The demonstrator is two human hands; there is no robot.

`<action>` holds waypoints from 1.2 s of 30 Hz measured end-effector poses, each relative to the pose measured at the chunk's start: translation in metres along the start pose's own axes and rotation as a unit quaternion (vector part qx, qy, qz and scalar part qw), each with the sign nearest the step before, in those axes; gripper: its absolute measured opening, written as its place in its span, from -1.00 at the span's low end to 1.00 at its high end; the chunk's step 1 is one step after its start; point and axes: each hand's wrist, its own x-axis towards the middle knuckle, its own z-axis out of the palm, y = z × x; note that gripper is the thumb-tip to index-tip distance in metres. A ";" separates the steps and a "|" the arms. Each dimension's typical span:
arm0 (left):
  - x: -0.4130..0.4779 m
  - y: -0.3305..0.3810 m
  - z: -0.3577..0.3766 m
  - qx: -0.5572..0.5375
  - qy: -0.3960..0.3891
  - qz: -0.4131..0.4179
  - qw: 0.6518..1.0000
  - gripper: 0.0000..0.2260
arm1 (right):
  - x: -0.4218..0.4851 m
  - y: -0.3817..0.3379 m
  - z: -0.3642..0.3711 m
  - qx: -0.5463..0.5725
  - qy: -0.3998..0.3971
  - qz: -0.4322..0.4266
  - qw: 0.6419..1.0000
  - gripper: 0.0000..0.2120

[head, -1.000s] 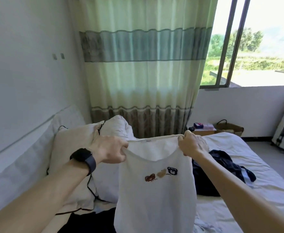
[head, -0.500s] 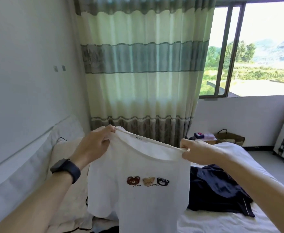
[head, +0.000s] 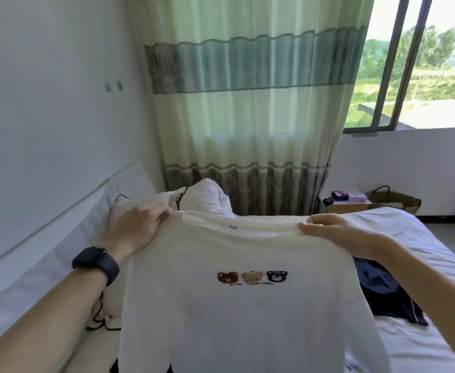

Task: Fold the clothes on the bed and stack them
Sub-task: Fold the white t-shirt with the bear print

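Right now the left hand [head: 137, 230] and right hand [head: 336, 232] are each pinching a shoulder of the white bear-print T-shirt [head: 234, 305], holding it spread in the air above the bed [head: 409, 345]. Folding seems to be just starting. The shirt is probably needing a flat lay next, clear of the navy garment [head: 388, 294].
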 end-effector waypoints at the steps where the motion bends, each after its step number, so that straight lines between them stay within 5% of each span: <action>1: -0.003 -0.004 0.005 0.006 -0.019 -0.026 0.999 -0.78 | 0.001 0.003 0.002 0.003 -0.035 0.014 0.999 -0.52; 5: -0.006 -0.016 0.024 -0.071 -0.042 -0.151 0.985 -0.85 | 0.003 0.027 0.007 0.022 -0.140 0.085 0.986 -0.69; 10: -0.016 -0.014 0.057 -0.249 -0.088 -0.281 0.923 -0.78 | 0.009 0.062 0.017 0.069 -0.067 0.070 0.993 -0.66; 13: -0.030 -0.018 0.062 -0.216 -0.135 -0.229 0.940 -0.86 | 0.013 0.078 0.018 -0.063 0.034 0.067 0.995 -0.61; 16: -0.039 -0.015 0.056 -0.128 -0.137 -0.107 0.976 -0.75 | 0.017 0.084 0.017 -0.213 0.153 0.030 0.965 -0.47; 21: -0.045 -0.003 0.053 -0.035 -0.144 0.010 0.989 -0.74 | 0.027 0.088 0.017 -0.198 0.226 -0.011 0.954 -0.52; 32: -0.037 -0.012 0.063 0.105 -0.038 -0.029 0.993 -0.67 | 0.024 0.071 0.019 -0.206 0.175 -0.063 0.961 -0.88; 36: -0.028 -0.017 0.055 0.046 0.002 -0.076 0.996 -0.64 | 0.021 0.062 0.018 -0.239 0.178 -0.071 0.952 -0.86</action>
